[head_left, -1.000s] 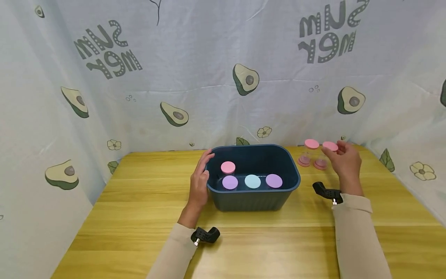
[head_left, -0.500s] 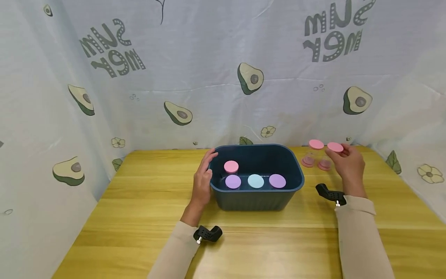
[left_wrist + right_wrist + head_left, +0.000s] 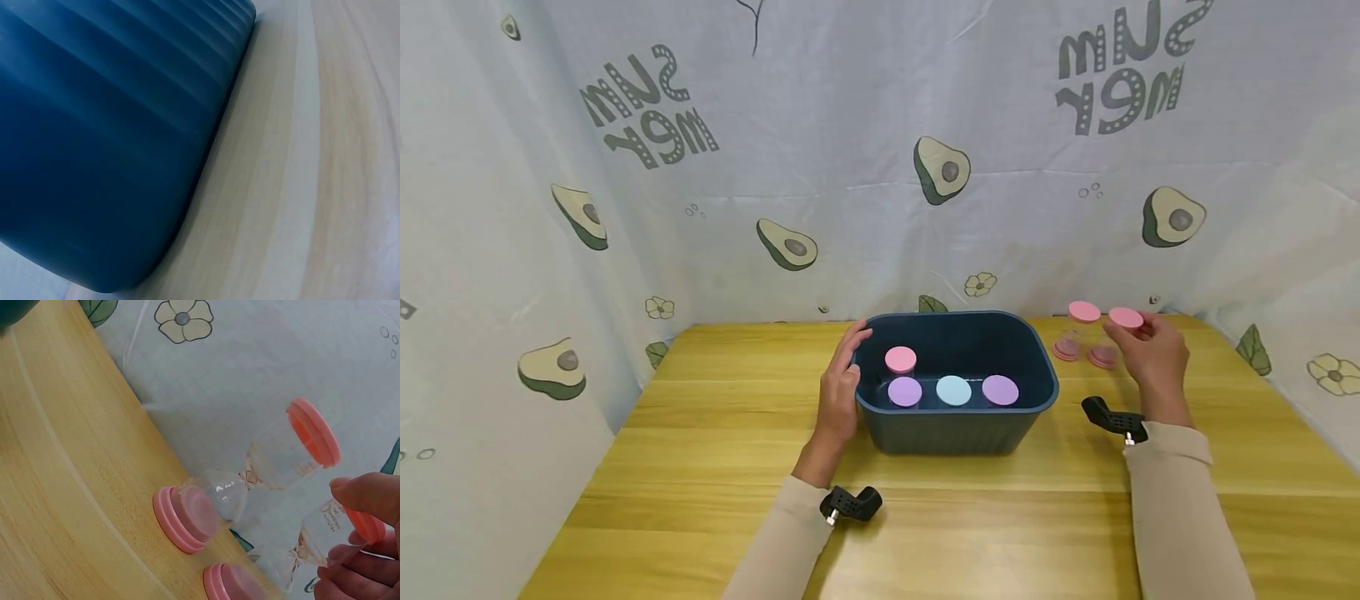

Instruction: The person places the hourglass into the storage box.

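A dark blue plastic bin (image 3: pixel 955 429) stands mid-table in the head view. My left hand (image 3: pixel 837 396) rests against its left side, fingers extended along the rim. Beyond the bin's right end, two pink-capped hourglasses stand upright side by side. My right hand (image 3: pixel 1159 360) pinches the right hourglass (image 3: pixel 1125 318) near its top cap, thumb on one side and fingers on the other. Beside it, the left hourglass (image 3: pixel 187 519) is untouched, with pinkish sand in its lower bulb. The left wrist view shows only the bin's ribbed outer wall (image 3: pixel 112 125) and wood.
Inside the bin are round-capped pieces: one pink (image 3: pixel 900 360), two purple, including one at the right (image 3: pixel 1000 390), and one light blue (image 3: pixel 953 391). The wooden table (image 3: pixel 715 467) ends at a printed curtain (image 3: pixel 850 167) behind and at the sides.
The whole head view has shifted slightly, moving everything a little right. My right hand keeps its pinch on the right hourglass, and my left hand stays at the bin.
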`<state>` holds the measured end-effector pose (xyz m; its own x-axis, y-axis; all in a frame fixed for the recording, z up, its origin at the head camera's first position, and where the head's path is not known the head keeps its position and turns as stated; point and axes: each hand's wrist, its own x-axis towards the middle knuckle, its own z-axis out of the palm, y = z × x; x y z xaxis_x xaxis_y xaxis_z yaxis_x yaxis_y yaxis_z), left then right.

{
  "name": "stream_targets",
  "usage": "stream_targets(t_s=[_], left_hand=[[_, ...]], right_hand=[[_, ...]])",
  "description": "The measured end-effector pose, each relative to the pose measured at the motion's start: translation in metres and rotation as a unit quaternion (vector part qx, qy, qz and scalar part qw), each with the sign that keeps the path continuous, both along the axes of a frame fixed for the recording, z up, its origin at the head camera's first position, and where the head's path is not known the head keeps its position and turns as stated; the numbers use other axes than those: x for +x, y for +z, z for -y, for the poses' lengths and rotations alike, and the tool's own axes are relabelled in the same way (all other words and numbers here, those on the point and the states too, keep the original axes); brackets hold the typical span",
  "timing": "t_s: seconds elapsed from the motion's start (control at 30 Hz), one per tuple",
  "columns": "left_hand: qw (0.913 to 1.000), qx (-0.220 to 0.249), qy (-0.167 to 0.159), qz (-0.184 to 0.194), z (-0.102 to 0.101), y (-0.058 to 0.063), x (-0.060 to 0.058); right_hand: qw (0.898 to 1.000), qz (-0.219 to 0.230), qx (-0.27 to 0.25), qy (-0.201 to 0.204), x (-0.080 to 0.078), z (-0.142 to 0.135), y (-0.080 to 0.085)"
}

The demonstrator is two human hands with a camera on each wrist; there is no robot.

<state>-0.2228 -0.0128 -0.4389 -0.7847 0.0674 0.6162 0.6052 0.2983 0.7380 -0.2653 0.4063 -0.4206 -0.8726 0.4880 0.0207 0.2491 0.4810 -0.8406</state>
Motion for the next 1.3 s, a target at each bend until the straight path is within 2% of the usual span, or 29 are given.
stream_targets(t_s=[0.3, 0.5, 0.83, 1.13, 1.3], left_hand=[[0.9999, 0.0, -0.005, -0.016, 0.001, -0.004, -0.001], [0.9998, 0.0, -0.007, -0.016, 0.001, -0.001, -0.001], [1.0, -0.001, -0.005, -0.008, 0.0, 0.0, -0.002], [1.0, 0.0, 0.0, -0.003, -0.002, 0.003, -0.002], [1.0, -0.002, 0.006, 0.002, -0.004, 0.004, -0.002]], right_hand=[[1.0, -0.01, -0.007, -0.005, 0.003, 0.0, -0.002], [1.0, -0.01, -0.001, -0.011, 0.001, 0.0, 0.003], [0.999, -0.012, -0.031, -0.032, 0.002, 0.002, 0.021], [0.997, -0.04, -0.049, -0.047, 0.003, 0.007, 0.039], [0.994, -0.054, -0.077, -0.054, 0.006, 0.009, 0.05]])
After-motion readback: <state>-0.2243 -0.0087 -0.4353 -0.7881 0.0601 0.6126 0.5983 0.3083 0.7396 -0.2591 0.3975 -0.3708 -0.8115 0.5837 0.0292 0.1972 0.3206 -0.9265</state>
